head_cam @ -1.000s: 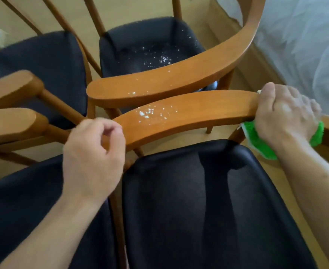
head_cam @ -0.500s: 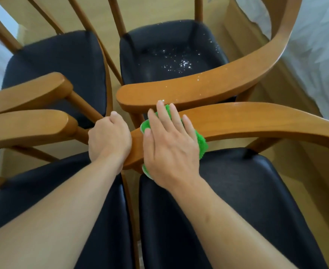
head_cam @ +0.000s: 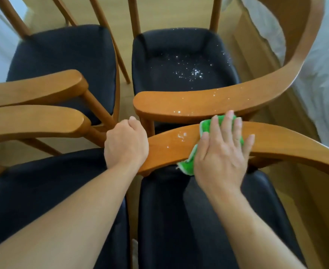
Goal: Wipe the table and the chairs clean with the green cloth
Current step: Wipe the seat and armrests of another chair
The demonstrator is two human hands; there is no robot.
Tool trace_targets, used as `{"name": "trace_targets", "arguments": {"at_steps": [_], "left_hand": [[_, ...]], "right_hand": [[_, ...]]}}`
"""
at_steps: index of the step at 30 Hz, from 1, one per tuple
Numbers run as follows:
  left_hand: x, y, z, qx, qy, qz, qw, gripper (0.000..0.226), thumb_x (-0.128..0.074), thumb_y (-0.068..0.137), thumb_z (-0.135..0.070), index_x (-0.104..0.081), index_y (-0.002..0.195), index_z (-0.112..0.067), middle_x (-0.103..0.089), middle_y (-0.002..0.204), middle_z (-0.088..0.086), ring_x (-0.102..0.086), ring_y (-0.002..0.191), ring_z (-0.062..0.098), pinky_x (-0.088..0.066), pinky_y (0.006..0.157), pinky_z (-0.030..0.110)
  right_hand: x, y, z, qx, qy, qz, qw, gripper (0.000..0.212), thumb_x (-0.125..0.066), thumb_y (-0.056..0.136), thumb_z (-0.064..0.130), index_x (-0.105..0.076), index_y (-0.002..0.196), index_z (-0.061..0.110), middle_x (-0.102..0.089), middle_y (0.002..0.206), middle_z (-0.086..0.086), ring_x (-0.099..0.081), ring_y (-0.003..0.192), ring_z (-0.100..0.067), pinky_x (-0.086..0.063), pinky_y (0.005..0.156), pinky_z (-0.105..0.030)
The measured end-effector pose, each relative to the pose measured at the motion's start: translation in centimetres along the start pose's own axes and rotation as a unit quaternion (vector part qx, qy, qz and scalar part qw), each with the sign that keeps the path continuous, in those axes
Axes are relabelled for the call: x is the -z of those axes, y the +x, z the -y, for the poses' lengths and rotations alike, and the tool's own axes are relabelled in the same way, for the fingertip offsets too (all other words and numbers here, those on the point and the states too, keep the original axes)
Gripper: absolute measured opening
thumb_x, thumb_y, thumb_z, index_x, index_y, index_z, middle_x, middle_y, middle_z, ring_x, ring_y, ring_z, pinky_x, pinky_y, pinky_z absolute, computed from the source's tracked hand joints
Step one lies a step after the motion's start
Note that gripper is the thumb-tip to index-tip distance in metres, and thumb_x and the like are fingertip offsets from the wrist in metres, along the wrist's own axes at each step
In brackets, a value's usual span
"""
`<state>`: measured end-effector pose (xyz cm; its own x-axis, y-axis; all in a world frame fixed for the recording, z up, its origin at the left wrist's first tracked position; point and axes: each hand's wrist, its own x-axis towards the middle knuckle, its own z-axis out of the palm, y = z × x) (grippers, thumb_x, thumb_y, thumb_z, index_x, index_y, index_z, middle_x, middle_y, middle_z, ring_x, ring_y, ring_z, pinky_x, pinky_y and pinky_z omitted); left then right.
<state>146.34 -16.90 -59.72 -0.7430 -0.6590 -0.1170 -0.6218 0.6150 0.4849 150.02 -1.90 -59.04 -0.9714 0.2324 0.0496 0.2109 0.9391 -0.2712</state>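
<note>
Left hand [head_cam: 126, 143] fisted round end of near armrest [head_cam: 276, 141], steadying. Crumbs [head_cam: 181, 136] on armrest between hands, at 9 o'clock from cloth [head_cam: 206, 126]. Right hand [head_cam: 221, 152] flat, fingers straight, pressing cloth onto armrest. Armrest long axis runs 8-to-3 o'clock; next stroke likely toward 9.

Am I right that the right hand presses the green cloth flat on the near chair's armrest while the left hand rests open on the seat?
Not quite: in the head view the left hand grips the armrest end. The right hand does press the green cloth flat there.
</note>
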Motion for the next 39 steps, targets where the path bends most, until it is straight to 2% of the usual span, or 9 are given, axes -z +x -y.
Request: {"name": "trace_targets", "arguments": {"at_steps": [4,8,15,17,21,25,30,35,39], "left_hand": [[0.4,0.1,0.2,0.005,-0.030,0.016,0.999,0.047,-0.026,0.102,-0.039,-0.054,0.068,-0.022,-0.051,0.066,-0.006,-0.044,0.059,0.005,-0.025,0.048,0.023],[0.7,0.0,0.1,0.006,-0.043,0.018,0.999,0.049,-0.025,0.103,-0.040,-0.056,0.070,-0.021,-0.054,0.068,-0.003,-0.049,0.062,0.006,-0.027,0.049,0.023],[0.3,-0.1,-0.1,0.008,-0.030,0.007,0.999,0.045,-0.025,0.103,-0.041,-0.045,0.065,-0.028,-0.043,0.063,-0.013,-0.039,0.055,0.001,-0.021,0.046,0.019],[0.3,-0.1,0.0,0.009,-0.034,0.015,0.999,0.044,-0.024,0.103,-0.042,-0.048,0.069,-0.028,-0.044,0.063,-0.013,-0.038,0.056,0.000,-0.022,0.046,0.019],[0.6,0.2,0.3,0.009,-0.063,0.037,0.997,0.049,-0.023,0.103,-0.041,-0.060,0.077,-0.020,-0.051,0.067,-0.008,-0.044,0.060,0.002,-0.025,0.048,0.022],[1.0,0.2,0.4,0.019,-0.096,0.039,0.994,0.049,-0.024,0.102,-0.040,-0.064,0.081,-0.020,-0.052,0.070,-0.007,-0.047,0.063,0.005,-0.028,0.051,0.025],[1.2,0.2,0.3,0.062,-0.170,0.060,0.982,0.051,-0.023,0.101,-0.044,-0.067,0.094,-0.020,-0.060,0.084,-0.004,-0.056,0.083,0.015,-0.041,0.074,0.035],[1.5,0.6,1.5,0.179,-0.349,0.161,0.906,0.052,-0.023,0.100,-0.053,-0.064,0.089,-0.023,-0.067,0.087,-0.001,-0.058,0.081,0.014,-0.040,0.070,0.035],[3.4,0.9,4.0,0.252,-0.503,0.283,0.777,0.056,-0.025,0.099,-0.055,-0.068,0.095,-0.018,-0.075,0.085,0.005,-0.070,0.086,0.021,-0.053,0.079,0.041]], "right_hand": [[-1.9,-3.9,5.6,0.181,0.020,0.036,0.983,0.052,-0.025,0.098,0.034,-0.043,0.144,0.015,-0.034,0.154,-0.007,-0.022,0.145,-0.022,-0.008,0.119,-0.046],[-1.0,-2.3,2.4,0.276,0.012,0.058,0.959,0.048,-0.027,0.100,0.034,-0.048,0.141,0.018,-0.040,0.151,-0.003,-0.031,0.142,-0.019,-0.014,0.117,-0.048],[0.9,1.6,-4.5,-0.043,-0.008,0.001,0.999,0.059,-0.012,0.099,0.038,-0.037,0.147,0.015,-0.020,0.159,-0.004,-0.007,0.148,-0.020,0.002,0.119,-0.051],[0.5,0.2,-1.2,-0.023,0.008,0.002,1.000,0.058,-0.014,0.099,0.037,-0.035,0.148,0.015,-0.019,0.159,-0.004,-0.006,0.148,-0.020,0.002,0.119,-0.048],[-1.3,-4.5,5.0,0.182,0.004,0.038,0.983,0.052,-0.026,0.098,0.038,-0.041,0.143,0.018,-0.032,0.153,-0.003,-0.019,0.145,-0.020,-0.011,0.117,-0.050],[-1.4,-3.8,4.0,0.276,0.030,0.060,0.959,0.047,-0.027,0.102,0.035,-0.048,0.141,0.021,-0.040,0.150,0.000,-0.028,0.143,-0.016,-0.012,0.118,-0.049],[0.8,0.4,-3.1,0.096,-0.015,0.011,0.995,0.051,-0.020,0.103,0.036,-0.043,0.145,0.018,-0.029,0.156,-0.003,-0.019,0.146,-0.017,-0.003,0.119,-0.050],[0.3,0.0,-0.3,-0.025,0.009,-0.012,1.000,0.050,-0.022,0.103,0.031,-0.035,0.148,0.014,-0.018,0.160,-0.004,-0.008,0.149,-0.021,0.003,0.120,-0.045],[-2.3,-4.1,6.8,0.108,0.036,-0.022,0.993,0.052,-0.024,0.099,0.031,-0.047,0.141,0.013,-0.033,0.155,-0.007,-0.020,0.146,-0.022,0.003,0.117,-0.040]]}}
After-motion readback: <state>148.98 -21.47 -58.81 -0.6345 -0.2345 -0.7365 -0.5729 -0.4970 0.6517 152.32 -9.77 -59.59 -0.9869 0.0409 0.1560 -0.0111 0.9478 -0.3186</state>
